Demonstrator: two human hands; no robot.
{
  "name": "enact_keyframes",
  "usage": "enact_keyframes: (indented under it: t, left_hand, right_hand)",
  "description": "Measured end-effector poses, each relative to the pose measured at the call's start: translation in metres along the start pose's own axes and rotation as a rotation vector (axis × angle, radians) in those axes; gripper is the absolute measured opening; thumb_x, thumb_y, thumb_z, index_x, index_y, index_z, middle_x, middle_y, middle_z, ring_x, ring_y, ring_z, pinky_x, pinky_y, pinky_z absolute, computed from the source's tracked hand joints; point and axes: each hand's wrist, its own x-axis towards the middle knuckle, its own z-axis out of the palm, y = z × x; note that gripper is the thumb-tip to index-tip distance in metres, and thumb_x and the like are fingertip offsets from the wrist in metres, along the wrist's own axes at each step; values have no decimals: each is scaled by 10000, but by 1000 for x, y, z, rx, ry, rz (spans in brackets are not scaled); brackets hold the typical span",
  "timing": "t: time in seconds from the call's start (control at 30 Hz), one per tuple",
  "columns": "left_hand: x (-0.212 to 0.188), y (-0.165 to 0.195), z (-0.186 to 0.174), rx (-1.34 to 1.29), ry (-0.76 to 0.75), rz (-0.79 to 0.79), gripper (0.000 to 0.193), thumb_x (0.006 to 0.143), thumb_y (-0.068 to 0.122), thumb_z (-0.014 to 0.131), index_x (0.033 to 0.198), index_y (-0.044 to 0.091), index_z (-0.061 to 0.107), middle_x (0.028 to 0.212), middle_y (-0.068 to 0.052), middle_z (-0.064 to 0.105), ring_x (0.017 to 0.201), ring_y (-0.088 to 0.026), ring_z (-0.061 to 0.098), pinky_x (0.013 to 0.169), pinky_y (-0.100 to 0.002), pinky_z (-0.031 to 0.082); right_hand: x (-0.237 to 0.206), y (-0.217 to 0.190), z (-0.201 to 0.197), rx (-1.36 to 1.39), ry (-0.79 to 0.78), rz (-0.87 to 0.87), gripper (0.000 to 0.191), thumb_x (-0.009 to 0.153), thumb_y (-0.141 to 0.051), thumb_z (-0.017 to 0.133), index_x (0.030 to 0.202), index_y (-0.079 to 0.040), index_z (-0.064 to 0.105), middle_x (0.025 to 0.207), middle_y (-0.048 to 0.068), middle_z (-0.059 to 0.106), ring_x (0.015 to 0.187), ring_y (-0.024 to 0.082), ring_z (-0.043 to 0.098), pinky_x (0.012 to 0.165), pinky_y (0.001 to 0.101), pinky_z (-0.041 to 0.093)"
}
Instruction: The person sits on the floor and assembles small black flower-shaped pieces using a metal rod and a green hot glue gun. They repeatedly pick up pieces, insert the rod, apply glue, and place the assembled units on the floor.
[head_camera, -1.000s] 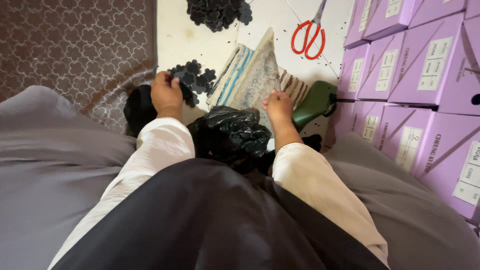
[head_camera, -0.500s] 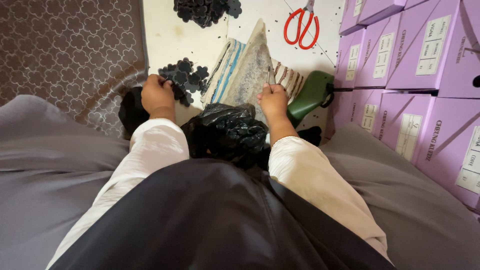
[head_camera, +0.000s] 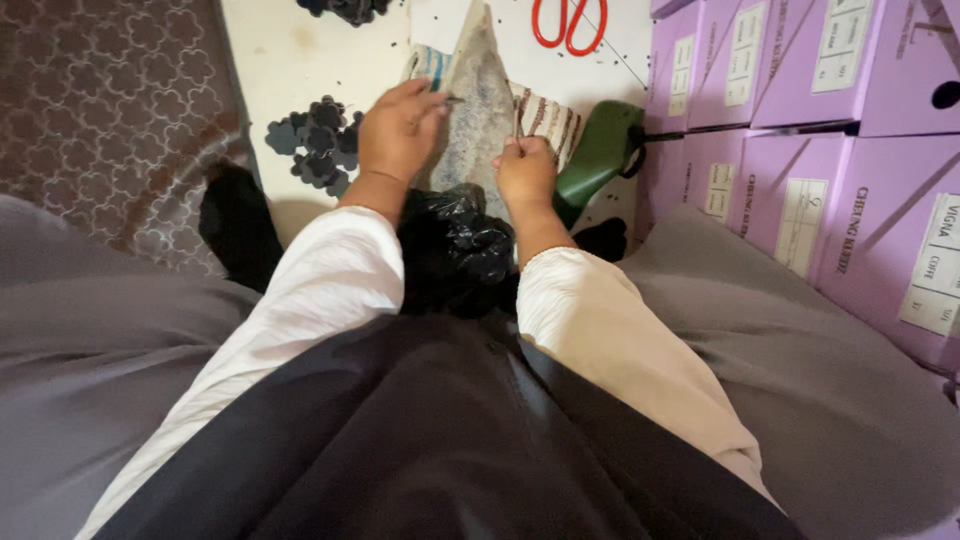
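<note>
A grey, pointed piece of cloth (head_camera: 478, 110) lies on the white floor (head_camera: 270, 60), its tip pointing far, over a striped cloth (head_camera: 545, 112) that shows at both its sides. It sits between the two hands and just beyond them. The left hand (head_camera: 400, 128) rests on the grey cloth's left edge, fingers curled and pinched together on something small and thin that I cannot make out. The right hand (head_camera: 524, 170) is at the cloth's near right edge, closed into a loose fist around a thin, needle-like item. Near of the hands, between the white sleeves, lies a crumpled black plastic bag (head_camera: 462, 245). Left of the left hand is a cluster of dark flower-shaped pieces (head_camera: 312, 140). Far off lie red scissors (head_camera: 568, 22); to the right stand a green object (head_camera: 600, 150) and stacked purple boxes (head_camera: 800, 120).
</note>
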Motion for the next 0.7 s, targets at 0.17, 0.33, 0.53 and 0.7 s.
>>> enact_keyframes:
  t: [0.17,0.33,0.53,0.7]
  left_hand:
    - [-2,12,21,143,-145,209,195,854,113,784,1034,178,821,1355,-141,679,1268,-345,620,1034,-430,508]
    - [-20,1,13,115,-267,174,358,851,114,752,1208,113,732,1584,-209,481,1512,-413,402,1160,-515,380]
    - [-27,-4,21,104,-119,8,309,917,209,804,1224,194,771,1531,-195,505,1465,-429,386,1153,-516,354]
    - [-23,-1,28,84,-79,-50,259,851,227,847,1099,176,791,1480,-175,562,1455,-418,403,1134,-512,351]
  right_hand:
    - [-2,0,-2,-42,34,-62,209,977,-216,649,916,-17,670,688,71,755,588,161,703,624,331,556]
    - [-4,-3,-4,59,121,-62,175,919,-123,616,1085,-72,595,749,84,704,623,183,708,624,346,552]
    - [2,0,-2,139,148,-389,181,930,-109,707,1101,-57,675,918,62,752,825,143,722,775,293,578]
    - [11,-13,2,346,7,-327,260,1021,-234,601,1171,-35,675,962,47,772,887,91,740,826,252,585]
